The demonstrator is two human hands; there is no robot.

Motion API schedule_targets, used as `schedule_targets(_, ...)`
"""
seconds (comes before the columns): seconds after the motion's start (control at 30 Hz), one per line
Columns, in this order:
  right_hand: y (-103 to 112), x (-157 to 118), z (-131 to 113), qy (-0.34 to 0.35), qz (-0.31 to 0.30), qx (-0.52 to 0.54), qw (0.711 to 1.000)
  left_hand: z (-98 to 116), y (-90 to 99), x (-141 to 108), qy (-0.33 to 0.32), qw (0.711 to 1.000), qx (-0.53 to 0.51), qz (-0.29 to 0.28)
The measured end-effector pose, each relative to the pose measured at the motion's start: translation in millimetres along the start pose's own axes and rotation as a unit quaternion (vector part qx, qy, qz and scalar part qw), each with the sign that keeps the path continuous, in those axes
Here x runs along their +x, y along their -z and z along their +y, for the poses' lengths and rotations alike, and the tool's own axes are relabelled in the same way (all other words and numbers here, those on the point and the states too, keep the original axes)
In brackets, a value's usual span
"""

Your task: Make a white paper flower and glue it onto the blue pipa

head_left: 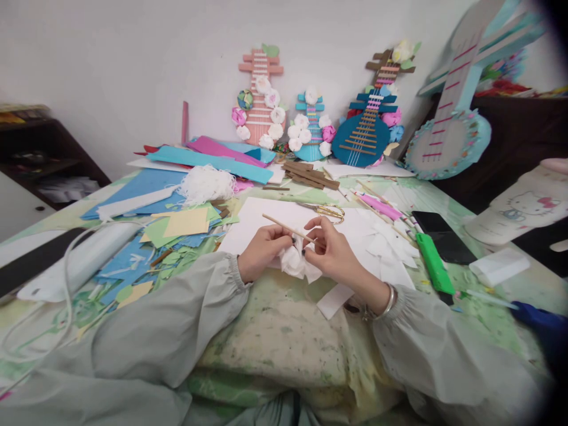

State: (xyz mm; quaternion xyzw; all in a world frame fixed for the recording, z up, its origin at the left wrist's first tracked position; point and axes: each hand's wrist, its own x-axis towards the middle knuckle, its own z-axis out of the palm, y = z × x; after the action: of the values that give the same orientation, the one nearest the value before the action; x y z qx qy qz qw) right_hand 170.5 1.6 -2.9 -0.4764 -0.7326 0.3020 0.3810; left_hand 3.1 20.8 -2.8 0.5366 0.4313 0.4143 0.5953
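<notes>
My left hand pinches a white paper flower between thumb and fingers, low over the front of the table. My right hand has a thin wooden stick between its fingers, slanting up to the left across the top of the flower. The right thumb is at the flower's right side; whether it grips the paper I cannot tell. Under both hands lies a large white sheet. Gold-handled scissors rest on it just beyond the right hand. Cut white paper pieces are spread to the right.
Colored paper scraps and a heap of white string lie at left. A green cutter, a black phone and a white bottle occupy the right. Paper lutes, including a dark blue one, lean against the wall.
</notes>
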Motion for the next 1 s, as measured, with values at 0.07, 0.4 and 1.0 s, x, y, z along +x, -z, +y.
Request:
schedule_targets(0.07, 0, -1, -1, 0.002, 0.013, -0.027, 1.0, 0, -0.7, 0, 0.001, 1.0, -0.002, 0.007)
schedule_targets(0.4, 1, 1, 1, 0.044, -0.002, -0.102, 0.994, -7, 0.3, 2, -0.014, 1.0, -0.023, 0.015)
schedule_targets(1.0, 0, -6, -15, 0.064, -0.047, -0.273, 0.959, -11, -0.9, 1, -0.033, 0.998, 0.015, 0.048)
